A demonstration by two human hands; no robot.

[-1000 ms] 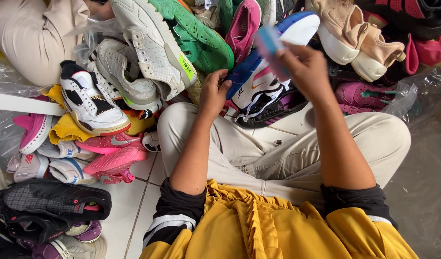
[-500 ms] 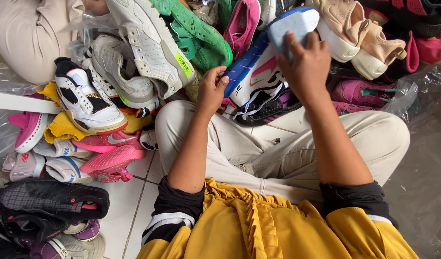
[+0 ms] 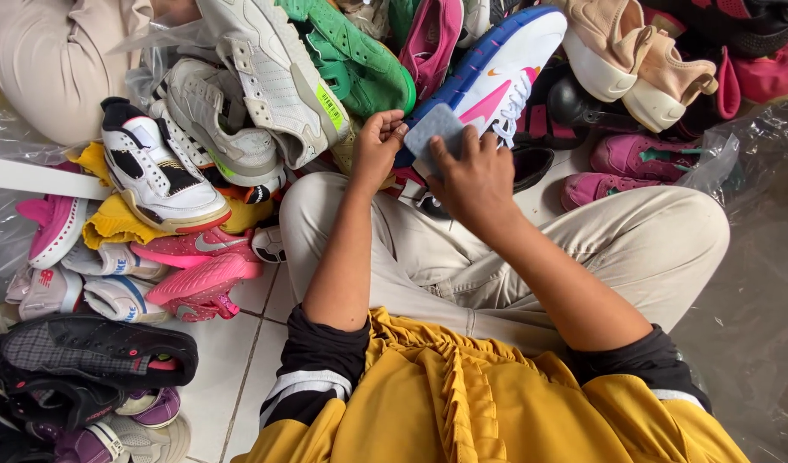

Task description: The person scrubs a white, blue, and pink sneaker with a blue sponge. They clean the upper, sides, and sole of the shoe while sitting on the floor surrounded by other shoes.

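My left hand (image 3: 377,146) grips the heel end of a white sneaker (image 3: 497,69) with a blue sole and a pink side mark, held tilted above my lap. My right hand (image 3: 473,182) presses a grey-blue sponge block (image 3: 432,130) against the shoe's side near the heel. Both forearms reach out over my crossed legs in beige trousers (image 3: 497,257). My sleeves are black with a yellow top below.
A heap of shoes surrounds me: a green sneaker (image 3: 359,60), white sneakers (image 3: 265,77), a black-and-white high-top (image 3: 158,167), pink shoes (image 3: 201,270), beige shoes (image 3: 643,60), magenta shoes (image 3: 643,159). Black shoes (image 3: 93,360) lie on the white tile floor (image 3: 239,377). Clear plastic sheeting (image 3: 754,309) at right. Another person's beige clothing (image 3: 51,60) at top left.
My right hand has come down from the shoe's toe to its heel side with the sponge. The white shoe has tipped up, toe pointing further away.
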